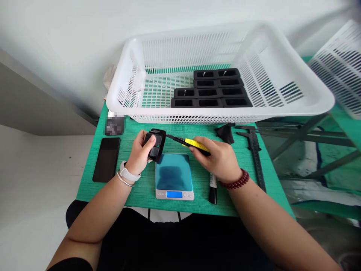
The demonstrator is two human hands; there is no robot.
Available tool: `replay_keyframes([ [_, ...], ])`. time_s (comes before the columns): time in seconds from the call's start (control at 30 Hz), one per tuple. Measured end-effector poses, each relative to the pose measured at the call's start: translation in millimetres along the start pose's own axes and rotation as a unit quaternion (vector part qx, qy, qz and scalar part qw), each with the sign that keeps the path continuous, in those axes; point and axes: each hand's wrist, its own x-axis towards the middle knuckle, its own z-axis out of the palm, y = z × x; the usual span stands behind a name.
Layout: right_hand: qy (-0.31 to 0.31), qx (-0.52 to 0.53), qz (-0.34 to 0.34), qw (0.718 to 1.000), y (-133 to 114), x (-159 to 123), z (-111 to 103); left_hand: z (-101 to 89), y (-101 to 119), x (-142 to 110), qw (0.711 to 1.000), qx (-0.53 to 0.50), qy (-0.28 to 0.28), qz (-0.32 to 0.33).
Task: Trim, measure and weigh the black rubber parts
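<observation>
In the head view, our left hand (141,148) is closed around a black molded piece (154,152) just left of the frame's center, thumb pressed over its raised blocks. Our right hand (224,160), right of center, is wrapped around a yellow-and-black cutter (196,144), its tip pointing left, close to the piece's right edge; whether they touch, we cannot tell.

We judge the piece light and rubbery, firm in the thick blocks but likely to flex along its thin rim. Its smooth face could slide under a loose thumb, so we do best gripping the thick left side, fingertips behind and away from the blade. It seems hard to break, though a slip could nick the rim. The cutter's ribbed yellow grip should hold well; its thin blade may snap if bent sideways.

Below center, the scale (173,175) sits on the green worktop (201,205), near the piece.
</observation>
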Motion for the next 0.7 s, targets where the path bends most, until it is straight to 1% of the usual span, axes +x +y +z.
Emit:
replay_keyframes([
  [0.03, -0.014, 0.019, -0.023, 0.999, 0.0, 0.2, -0.5, 0.1, 0.2, 0.0, 1.0, -0.002, 0.003, 0.002],
  [0.1, -0.061, 0.057, -0.081, 0.993, -0.3, 0.6, -1.2, 0.7, 1.0, 0.4, 1.0, -0.015, 0.012, 0.004],
  [0.17, -0.077, 0.067, -0.106, 0.989, -0.3, 1.1, -1.5, 1.2, 1.9, 0.9, 0.999, -0.026, 0.02, 0.005],
  [0.2, -0.066, 0.06, -0.1, 0.991, 0.2, 1.2, -1.5, 1.4, 2.2, 1.0, 1.0, -0.024, 0.019, 0.005],
  [0.3, -0.004, 0.024, -0.052, 0.998, 2.4, 1.4, -1.8, 1.5, 2.6, 0.7, 1.0, -0.006, 0.007, -0.004],
  [0.33, 0.006, 0.02, -0.044, 0.999, 3.0, 1.3, -1.9, 1.6, 2.7, 0.5, 1.0, -0.004, 0.004, -0.007],
  [0.4, -0.002, 0.032, -0.061, 0.998, 3.1, 1.1, -2.2, 2.0, 3.1, 0.1, 1.0, -0.012, 0.008, -0.008],
  [0.5, -0.046, 0.055, -0.113, 0.991, 1.0, 1.2, -2.0, 2.8, 4.3, -0.2, 0.999, -0.033, 0.021, -0.004],
  [0.53, -0.047, 0.052, -0.113, 0.991, 0.3, 1.4, -1.8, 3.0, 4.6, -0.3, 0.999, -0.034, 0.021, -0.006],
  [0.57, -0.038, 0.042, -0.1, 0.993, -0.1, 1.6, -1.6, 3.2, 4.9, -0.4, 0.999, -0.032, 0.018, -0.009],
  [0.67, 0.014, 0.004, -0.032, 0.999, -0.3, 2.2, -2.1, 3.5, 5.1, -0.4, 1.0, -0.023, 0.008, -0.013],
  [0.7, 0.02, 0.002, -0.023, 1.0, -0.2, 2.3, -2.6, 3.5, 5.0, -0.4, 1.0, -0.024, 0.008, -0.013],
])
